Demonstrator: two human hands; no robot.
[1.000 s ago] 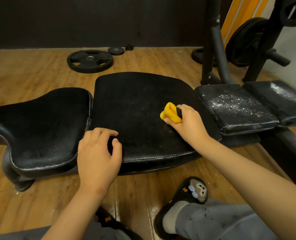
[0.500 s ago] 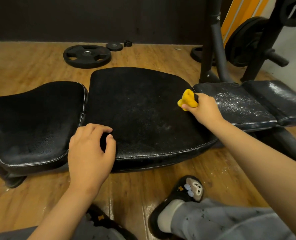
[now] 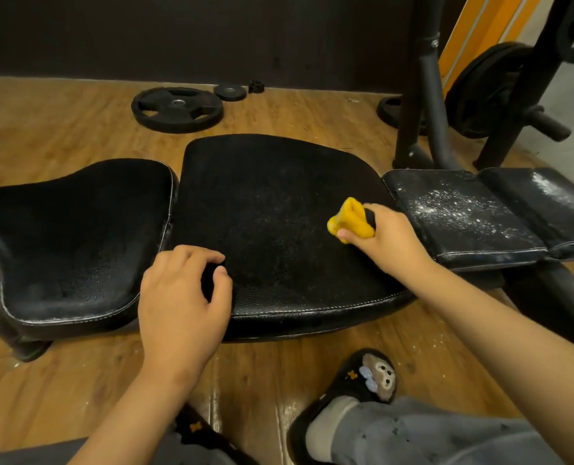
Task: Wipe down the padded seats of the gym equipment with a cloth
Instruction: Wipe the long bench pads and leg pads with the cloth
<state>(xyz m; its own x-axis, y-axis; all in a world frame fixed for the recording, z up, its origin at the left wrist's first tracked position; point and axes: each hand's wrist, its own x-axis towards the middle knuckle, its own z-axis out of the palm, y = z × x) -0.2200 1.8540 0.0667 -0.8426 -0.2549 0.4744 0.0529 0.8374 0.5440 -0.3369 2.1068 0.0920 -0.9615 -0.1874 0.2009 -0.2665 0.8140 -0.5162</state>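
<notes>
Cloth (image 3: 351, 221), yellow and bunched into a soft wad, sits in the right hand (image 3: 391, 241). The fingers and thumb curl fully round it and press it onto the middle seat pad (image 3: 272, 196) of the bench, near that pad's right edge. A dark part shows beside the yellow; whether it belongs to the cloth I cannot tell. The cloth looks light, limp and easy to squash, so a whole-fist hold on the bunch should suit it, while a loose corner would likely drag or fold under. The left hand (image 3: 181, 297) rests on the near left part of the same pad, fingers loosely bent with tips on the vinyl, holding nothing and probably bracing. The right seat pad (image 3: 463, 209) is speckled with white residue and looks unwiped. The left seat pad (image 3: 77, 223) shines. A weight plate (image 3: 177, 109) lies on the wooden floor (image 3: 61, 122) behind.
</notes>
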